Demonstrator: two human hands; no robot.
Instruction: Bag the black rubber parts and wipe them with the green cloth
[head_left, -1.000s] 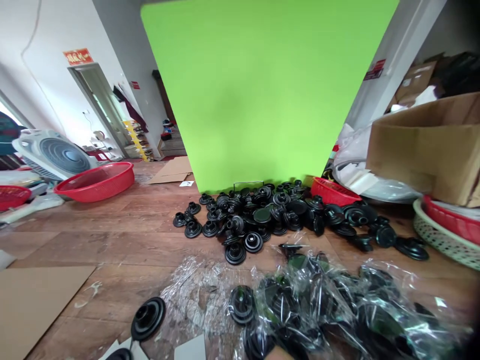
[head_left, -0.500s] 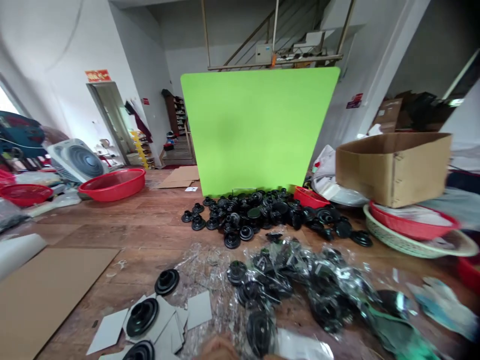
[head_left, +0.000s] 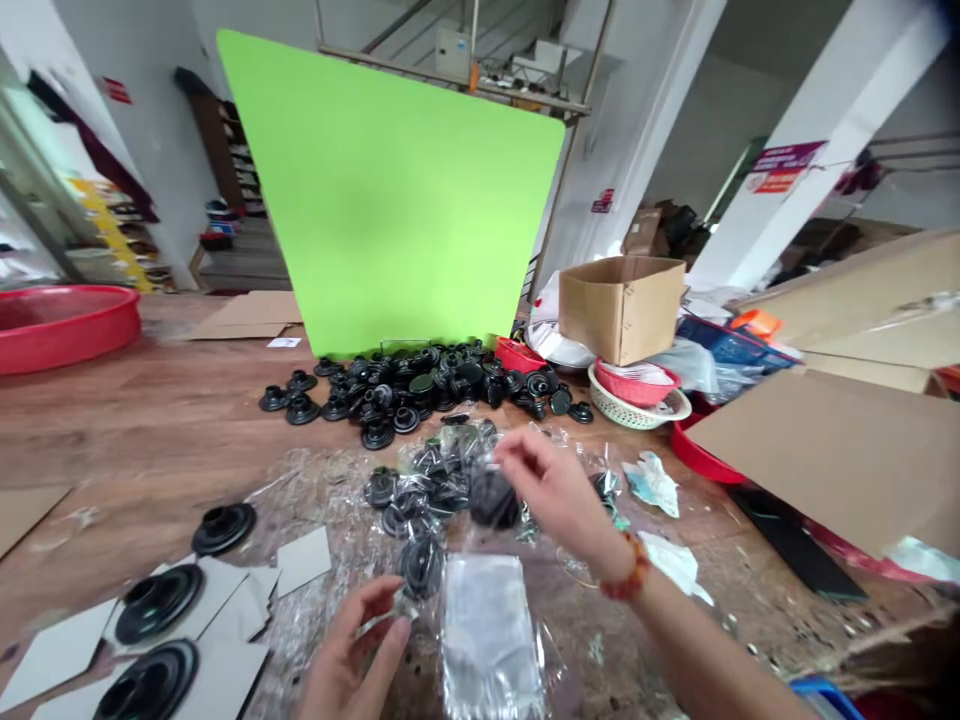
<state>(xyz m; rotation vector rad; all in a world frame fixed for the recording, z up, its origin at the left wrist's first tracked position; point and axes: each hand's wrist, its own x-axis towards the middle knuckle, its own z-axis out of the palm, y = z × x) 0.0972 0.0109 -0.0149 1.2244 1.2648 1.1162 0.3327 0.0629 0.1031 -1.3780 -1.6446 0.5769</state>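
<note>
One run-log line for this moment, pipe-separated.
left hand: open, beside clear bags | right hand: pinching bagged black part | behind: loose black parts, green board

Room over tabletop (head_left: 184, 425) left, bagged parts (head_left: 433, 492) ahead

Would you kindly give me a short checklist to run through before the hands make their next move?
1. Right hand has the black part at its fingertips: ok.
2. Film fully closed around that part: cannot tell, it is blurred.
3. Left hand free, thumb and fingers apart: ok, as far as shows.
4. Clear plastic bags within reach: seemingly ok, they lie on the worktop between the two forearms.
5. White cards neatly stacked: not ok, they are spread about, some beneath black discs.
</note>
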